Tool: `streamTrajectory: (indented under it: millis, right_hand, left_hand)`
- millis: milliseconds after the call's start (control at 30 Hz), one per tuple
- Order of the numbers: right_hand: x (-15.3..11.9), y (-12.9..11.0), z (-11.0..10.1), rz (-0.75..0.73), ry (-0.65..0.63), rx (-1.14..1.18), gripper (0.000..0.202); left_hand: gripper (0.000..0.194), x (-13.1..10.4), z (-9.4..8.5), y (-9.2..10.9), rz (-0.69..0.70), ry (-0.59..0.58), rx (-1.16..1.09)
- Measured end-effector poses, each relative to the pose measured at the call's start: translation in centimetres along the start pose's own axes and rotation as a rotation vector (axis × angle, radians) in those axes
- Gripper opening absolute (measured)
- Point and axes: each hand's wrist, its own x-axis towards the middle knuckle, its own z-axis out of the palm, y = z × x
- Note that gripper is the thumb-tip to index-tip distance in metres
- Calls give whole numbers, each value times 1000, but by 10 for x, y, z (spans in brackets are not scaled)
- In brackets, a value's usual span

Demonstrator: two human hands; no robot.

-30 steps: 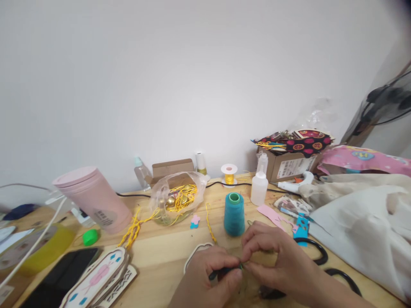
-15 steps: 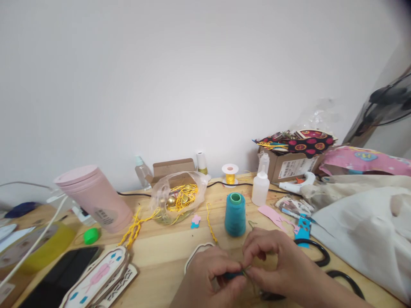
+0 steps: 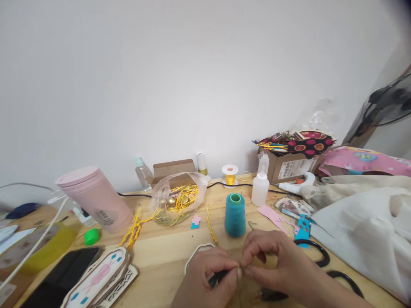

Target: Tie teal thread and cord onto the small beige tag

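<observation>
Your left hand closes its thumb and fingers on a small, dark, smooth-looking piece, while your right hand pinches at a thin, dull olive thread beside it. The fingertips meet, probably to steady so fine a strand. The piece sits at six o'clock from the teal thread cone, above the pale wooden worktop; fingers hide most of its shape. Black-handled scissors lie at three o'clock, seemingly within easy reach of your right hand.
</observation>
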Motion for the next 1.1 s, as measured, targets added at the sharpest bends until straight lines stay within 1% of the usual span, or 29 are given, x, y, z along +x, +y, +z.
streamTrajectory:
  millis: [100,167,233,267,367,433,500,600,667,733,767,867,933,1000,1100]
  right_hand:
    - [0,-3,-5,-28,-16,49,5]
    - [0,-5,-7,-84,43,56,5]
    - [1,-5,-9,-209,98,-15,11]
    - [1,-5,-9,-296,101,-77,16]
    - [-1,-3,-9,-530,18,-291,31]
    - [-4,-4,-11,-602,-50,-400,34]
    - [-6,-8,-13,-596,-109,-472,27]
    - [-9,-15,-17,-525,-149,-533,10]
    - [-9,-17,-18,-529,-153,-572,8]
    - [-7,-16,-16,-571,-150,-596,11]
    - [-6,-15,-15,-563,-147,-587,11]
    - [-4,-12,-12,-440,-159,-454,13]
    - [-3,-12,-12,-348,-162,-337,15]
    - [-3,-13,-14,-316,-162,-241,18]
    - [-5,-15,-17,-295,-204,-158,22]
  left_hand:
    - [27,0,0,1,-18,-13,-50]
    - [25,-1,-1,1,-43,-10,-126]
    - [22,-3,-1,0,-85,-8,-222]
    - [21,-4,-1,-1,-111,-20,-270]
    - [19,-6,0,-2,-209,-101,-366]
    - [18,-7,1,-1,-290,-144,-392]
    - [15,-8,2,2,-356,-165,-412]
    - [12,-8,4,4,-419,-194,-454]
    - [11,-8,5,4,-431,-217,-482]
    - [11,-9,6,3,-422,-225,-500]
    - [11,-9,6,2,-412,-220,-501]
    - [13,-8,5,0,-378,-216,-484]
    - [13,-7,4,0,-381,-215,-468]
    - [13,-7,3,1,-410,-209,-464]
    - [12,-7,3,2,-447,-215,-467]
